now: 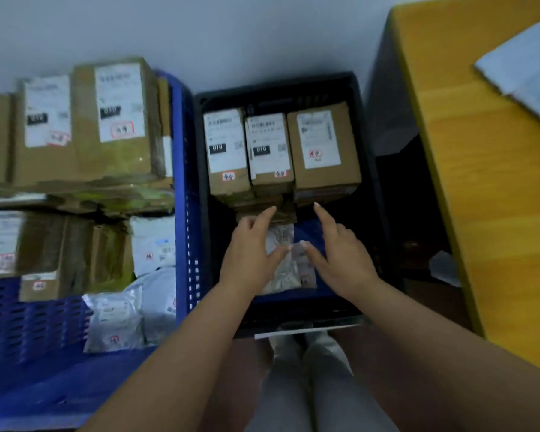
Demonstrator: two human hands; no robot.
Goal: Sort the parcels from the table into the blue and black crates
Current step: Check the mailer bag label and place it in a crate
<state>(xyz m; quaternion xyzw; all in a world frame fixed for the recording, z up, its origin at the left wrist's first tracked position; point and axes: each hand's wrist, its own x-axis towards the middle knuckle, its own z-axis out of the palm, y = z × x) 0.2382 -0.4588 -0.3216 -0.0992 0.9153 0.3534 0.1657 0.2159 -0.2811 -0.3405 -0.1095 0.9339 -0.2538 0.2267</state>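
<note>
The black crate (pixel 278 85) stands in the middle, with three labelled cardboard boxes (pixel 268 151) side by side at its far end. In its near part lies a small pale bag parcel (pixel 282 275). My left hand (pixel 250 257) and my right hand (pixel 340 254) hover over that bag with fingers spread and straight, thumbs nearly meeting above it; neither grips it. The blue crate (pixel 181 194) on the left is piled with brown boxes (pixel 116 120) and grey mailer bags (pixel 119 319).
A wooden table (pixel 493 188) runs along the right, with a grey mailer (pixel 524 67) on its far end. A white wall is behind the crates. A dark gap lies between the black crate and the table. My legs show below.
</note>
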